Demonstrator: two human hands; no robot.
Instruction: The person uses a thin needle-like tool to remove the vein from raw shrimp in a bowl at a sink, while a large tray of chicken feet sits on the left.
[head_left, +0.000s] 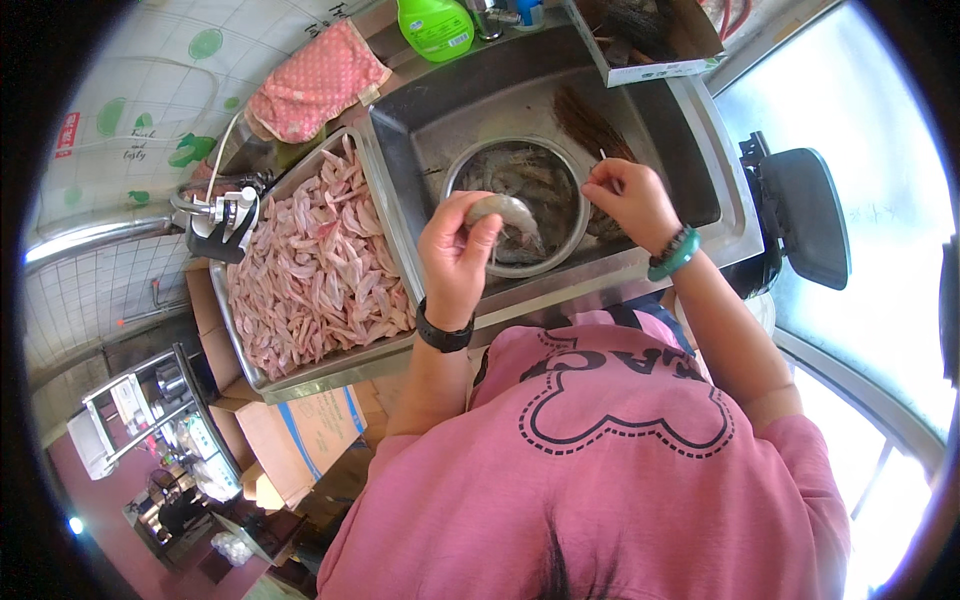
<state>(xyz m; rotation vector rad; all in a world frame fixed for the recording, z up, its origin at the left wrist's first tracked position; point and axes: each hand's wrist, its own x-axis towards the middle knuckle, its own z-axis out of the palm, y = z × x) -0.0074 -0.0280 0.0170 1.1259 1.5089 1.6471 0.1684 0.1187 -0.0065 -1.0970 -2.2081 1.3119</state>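
Note:
My left hand (460, 251) pinches a raw grey shrimp (504, 211) between thumb and fingers, its body curled over the near left part of a round metal bowl (580, 225). More shrimp (529, 171) lie inside this bowl, which stands in a stainless steel sink (675, 150). To the right, my right hand (626, 196) has its thumb and fingertips closed on a thin, pale-tipped stick (603, 154), just beyond the bowl's right rim. What the stick is cannot be made out. A bundle of brown bristles (589, 124) lies in the sink behind that hand.
A metal tray (262, 386) heaped with raw chicken wing pieces (322, 277) adjoins the sink at left. Behind are a pink cloth (319, 82), a green bottle (435, 28) and a faucet (487, 19). A shallow carton (660, 71) overhangs the sink's far right corner. A cardboard box (300, 442) is below left.

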